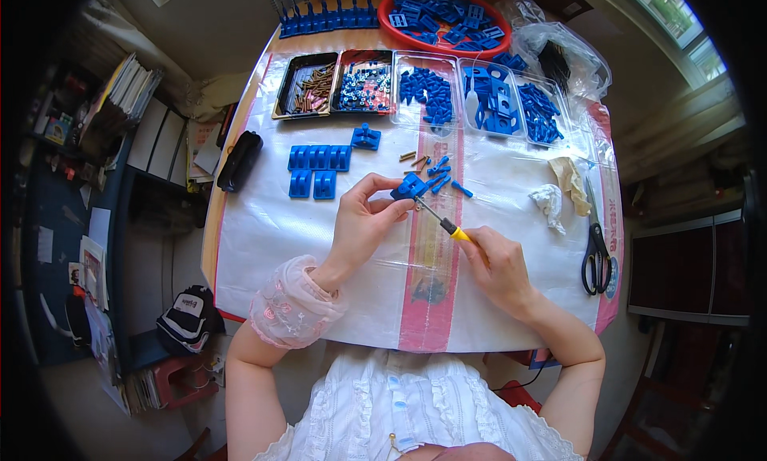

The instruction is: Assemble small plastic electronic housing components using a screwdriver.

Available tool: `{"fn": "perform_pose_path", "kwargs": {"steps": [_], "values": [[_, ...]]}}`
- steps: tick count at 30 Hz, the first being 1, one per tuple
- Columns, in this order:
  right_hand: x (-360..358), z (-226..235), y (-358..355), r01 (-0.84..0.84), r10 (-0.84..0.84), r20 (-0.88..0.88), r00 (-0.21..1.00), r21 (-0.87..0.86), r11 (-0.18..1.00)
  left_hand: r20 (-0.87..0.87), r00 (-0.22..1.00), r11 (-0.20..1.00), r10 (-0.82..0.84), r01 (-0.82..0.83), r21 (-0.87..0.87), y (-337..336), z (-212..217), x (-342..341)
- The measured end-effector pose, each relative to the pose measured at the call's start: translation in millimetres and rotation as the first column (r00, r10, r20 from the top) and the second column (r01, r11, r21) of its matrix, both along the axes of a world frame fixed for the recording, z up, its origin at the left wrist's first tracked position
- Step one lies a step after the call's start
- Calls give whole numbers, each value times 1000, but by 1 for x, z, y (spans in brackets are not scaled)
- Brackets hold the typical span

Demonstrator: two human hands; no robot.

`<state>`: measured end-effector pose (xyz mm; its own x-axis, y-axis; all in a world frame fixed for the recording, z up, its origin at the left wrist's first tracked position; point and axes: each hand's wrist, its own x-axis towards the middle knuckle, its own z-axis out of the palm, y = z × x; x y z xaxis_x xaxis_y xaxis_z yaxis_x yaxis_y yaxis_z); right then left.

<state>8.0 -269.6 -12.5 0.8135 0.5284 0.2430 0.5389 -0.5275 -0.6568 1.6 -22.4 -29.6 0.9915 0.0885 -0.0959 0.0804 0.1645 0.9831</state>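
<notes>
my left hand [361, 221] pinches a small blue plastic block [410, 187]; fingers closed round it. my right hand [497, 261] grips a yellow-handled screwdriver [442, 222], tip at the block.

We seem to be in a home room: a window [679, 21], stacked books [128, 85], and a plastic-covered wooden table [264, 245].

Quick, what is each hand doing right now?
Left hand: closed on a small blue plastic part.
Right hand: closed on a yellow-handled screwdriver, tip at the part.
</notes>
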Motion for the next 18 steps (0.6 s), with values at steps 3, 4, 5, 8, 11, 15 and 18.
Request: {"fn": "perform_pose_path", "kwargs": {"steps": [3,4,5,8,11,15,18], "values": [[0,3,1,37,-34,-71,997,36,999,-4,1000,1000,-15,15,20,0,1,-1],[-1,3,2,55,-48,-111,993,59,997,-4,1000,999,-18,18,27,0,1,-1],[-3,7,4,51,-42,-128,991,67,996,7,1000,1000,-1,1,23,0,0,-1],[-6,9,5,39,-27,-135,990,87,995,15,999,999,28,-28,21,1,-1,-1],[-5,-5,0,43,-35,-86,996,89,995,-11,1000,1000,11,-10,26,1,0,0],[-4,1,2,46,-40,-76,996,71,996,-16,1000,1000,16,-16,12,2,1,0],[-2,3,0,35,-35,-47,998,-13,999,-15,1000,1000,17,-17,10,1,2,-1]]}}
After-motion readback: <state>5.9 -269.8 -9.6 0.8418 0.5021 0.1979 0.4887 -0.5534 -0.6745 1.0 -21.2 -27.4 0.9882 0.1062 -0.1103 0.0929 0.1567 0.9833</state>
